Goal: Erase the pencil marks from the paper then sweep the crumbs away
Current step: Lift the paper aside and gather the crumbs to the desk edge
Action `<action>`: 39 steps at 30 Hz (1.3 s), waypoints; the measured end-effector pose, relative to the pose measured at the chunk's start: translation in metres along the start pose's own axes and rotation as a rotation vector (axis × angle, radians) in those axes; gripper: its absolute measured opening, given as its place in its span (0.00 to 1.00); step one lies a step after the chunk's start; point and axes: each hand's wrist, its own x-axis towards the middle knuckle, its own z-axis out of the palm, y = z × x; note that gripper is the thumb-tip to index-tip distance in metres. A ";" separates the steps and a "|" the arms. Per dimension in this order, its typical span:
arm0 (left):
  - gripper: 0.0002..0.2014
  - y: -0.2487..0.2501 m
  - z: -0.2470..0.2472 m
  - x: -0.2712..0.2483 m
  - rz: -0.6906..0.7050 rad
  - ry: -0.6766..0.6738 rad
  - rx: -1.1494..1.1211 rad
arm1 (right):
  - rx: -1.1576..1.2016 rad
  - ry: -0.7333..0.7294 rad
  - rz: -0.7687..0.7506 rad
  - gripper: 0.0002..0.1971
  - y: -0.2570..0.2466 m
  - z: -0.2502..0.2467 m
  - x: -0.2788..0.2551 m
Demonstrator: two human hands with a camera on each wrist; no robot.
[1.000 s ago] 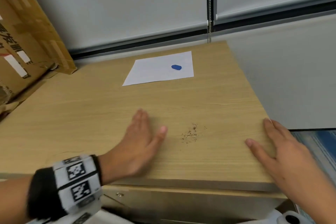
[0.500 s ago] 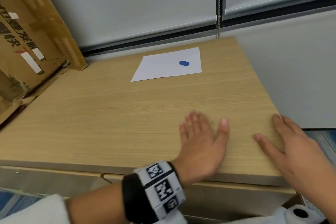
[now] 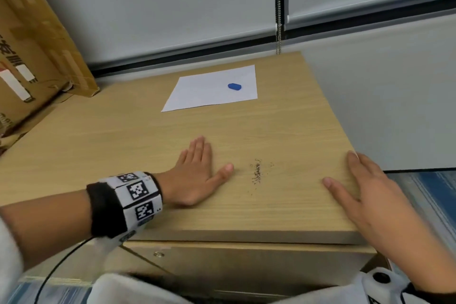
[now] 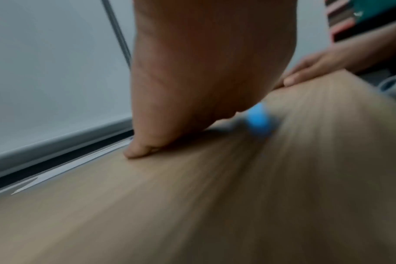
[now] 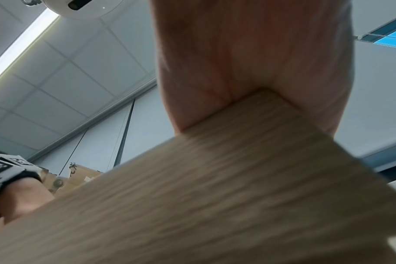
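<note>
A white sheet of paper (image 3: 212,87) lies at the back of the wooden tabletop (image 3: 148,140), with a small blue eraser (image 3: 234,86) resting on it. A narrow line of dark crumbs (image 3: 257,172) sits on the wood near the front. My left hand (image 3: 197,170) lies flat on the table just left of the crumbs, fingers straight. My right hand (image 3: 365,192) rests flat over the table's front right corner, right of the crumbs. The left wrist view is blurred; the eraser (image 4: 259,121) shows there as a blue smear past my palm.
A cardboard box (image 3: 32,57) leans at the back left. A bead chain (image 3: 278,7) hangs from the blinds behind the table. The table's right edge drops off to a grey wall and a blue striped floor (image 3: 429,195).
My left hand swept right over the crumbs, then drew back left; the crumbs now lie in a narrower line. The right hand has stayed on the corner.
</note>
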 end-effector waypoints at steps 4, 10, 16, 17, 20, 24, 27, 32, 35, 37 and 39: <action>0.51 0.051 0.003 0.013 0.211 -0.109 0.151 | 0.013 -0.017 0.003 0.44 -0.002 -0.002 -0.001; 0.44 0.095 -0.004 0.003 0.471 -0.116 0.082 | 0.032 -0.022 -0.015 0.48 0.001 -0.003 -0.001; 0.49 0.030 0.010 -0.040 0.023 0.099 -0.318 | 0.118 -0.016 -0.075 0.45 0.017 0.004 -0.001; 0.47 0.029 0.023 -0.050 -0.003 0.072 -0.355 | 0.163 -0.023 -0.079 0.46 0.019 0.004 -0.001; 0.42 0.053 0.053 -0.056 0.027 0.114 -0.312 | 0.275 -0.039 -0.070 0.52 0.019 0.004 -0.002; 0.45 0.103 0.050 -0.023 0.054 0.142 -0.343 | 0.328 -0.019 -0.063 0.51 0.015 0.001 -0.004; 0.42 0.142 0.040 -0.005 0.146 0.080 -0.486 | 0.343 -0.007 -0.076 0.51 0.014 0.000 -0.005; 0.46 0.139 0.005 -0.007 0.255 0.120 -0.703 | 0.395 -0.011 -0.068 0.50 0.015 -0.002 -0.007; 0.46 0.091 -0.007 -0.012 0.173 0.242 -0.596 | 0.437 -0.047 -0.060 0.51 0.018 -0.001 -0.006; 0.51 0.058 -0.009 -0.012 0.092 0.292 -0.539 | 0.459 -0.049 -0.056 0.50 0.017 -0.002 -0.006; 0.54 0.041 -0.006 -0.008 0.007 0.258 -0.494 | 0.478 -0.054 -0.036 0.50 0.015 -0.004 -0.007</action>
